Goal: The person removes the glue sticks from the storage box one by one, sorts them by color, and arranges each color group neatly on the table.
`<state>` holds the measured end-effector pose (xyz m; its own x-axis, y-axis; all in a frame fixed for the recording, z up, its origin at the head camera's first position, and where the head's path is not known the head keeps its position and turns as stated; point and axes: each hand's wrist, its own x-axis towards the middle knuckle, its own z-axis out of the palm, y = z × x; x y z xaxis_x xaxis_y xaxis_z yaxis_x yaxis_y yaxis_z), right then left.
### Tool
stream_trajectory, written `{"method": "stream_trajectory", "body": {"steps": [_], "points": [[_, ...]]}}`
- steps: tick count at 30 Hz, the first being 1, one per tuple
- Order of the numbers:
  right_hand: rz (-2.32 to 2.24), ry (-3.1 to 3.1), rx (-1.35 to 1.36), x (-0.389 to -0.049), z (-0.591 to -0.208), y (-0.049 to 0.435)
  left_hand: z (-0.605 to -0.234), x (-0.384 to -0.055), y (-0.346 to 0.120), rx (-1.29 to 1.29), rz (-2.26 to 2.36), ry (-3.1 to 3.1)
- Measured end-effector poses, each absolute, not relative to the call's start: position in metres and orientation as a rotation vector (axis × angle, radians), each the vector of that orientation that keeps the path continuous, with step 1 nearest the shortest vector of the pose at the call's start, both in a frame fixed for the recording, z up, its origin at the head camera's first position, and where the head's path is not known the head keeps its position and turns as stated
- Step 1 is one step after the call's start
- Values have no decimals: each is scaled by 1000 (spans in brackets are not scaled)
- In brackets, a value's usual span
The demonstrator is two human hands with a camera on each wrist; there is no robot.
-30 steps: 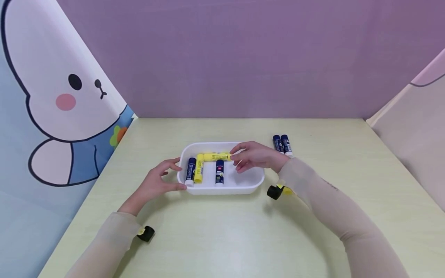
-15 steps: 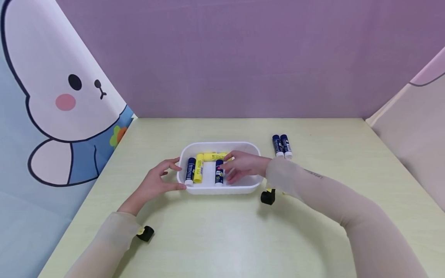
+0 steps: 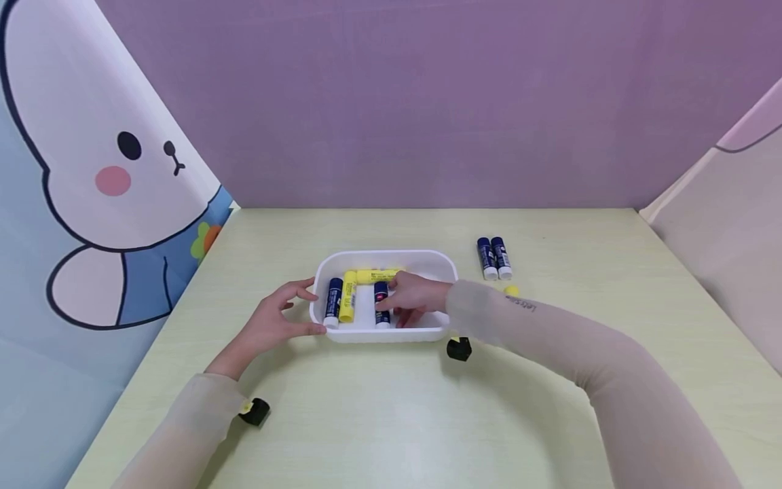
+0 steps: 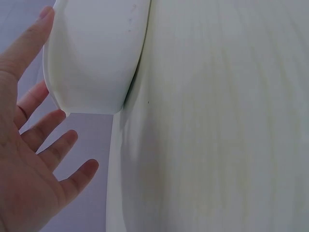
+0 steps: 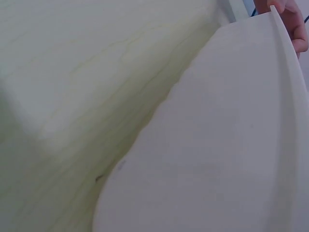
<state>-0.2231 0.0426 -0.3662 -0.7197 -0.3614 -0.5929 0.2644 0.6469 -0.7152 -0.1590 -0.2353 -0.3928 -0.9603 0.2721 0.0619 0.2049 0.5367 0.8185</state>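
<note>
A white plastic tray (image 3: pixel 391 335) stands on the table with several glue sticks inside. At its left end lies a dark blue glue stick (image 3: pixel 332 299) beside a yellow glue stick (image 3: pixel 348 299), and another yellow glue stick (image 3: pixel 374 276) lies along the back wall. My right hand (image 3: pixel 421 294) reaches into the tray and pinches a second dark blue glue stick (image 3: pixel 381 289), thumb across it. My left hand (image 3: pixel 275 316) touches the tray's left end, thumb at the front corner. In the left wrist view the fingers of this hand (image 4: pixel 34 150) are spread. The tray's wall (image 5: pixel 203 135) hides the right fingers in the right wrist view.
Two dark blue glue sticks (image 3: pixel 486 259) with white ends lie side by side on the table, right of the tray. A yellow piece (image 3: pixel 511 291) is partly hidden behind the right sleeve. A purple cloth (image 3: pixel 391 102) hangs behind the table.
My right hand has moved left and down from the yellow glue stick at the back onto the dark blue one, which has shifted slightly left. The left hand stays on the tray.
</note>
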Motion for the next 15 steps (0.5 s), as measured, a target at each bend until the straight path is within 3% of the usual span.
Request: {"method": "stream_trajectory", "body": {"steps": [15], "points": [[-1037,2108,-132,-223,-366,41,-394,-160,-236,427,1410,2690]]}}
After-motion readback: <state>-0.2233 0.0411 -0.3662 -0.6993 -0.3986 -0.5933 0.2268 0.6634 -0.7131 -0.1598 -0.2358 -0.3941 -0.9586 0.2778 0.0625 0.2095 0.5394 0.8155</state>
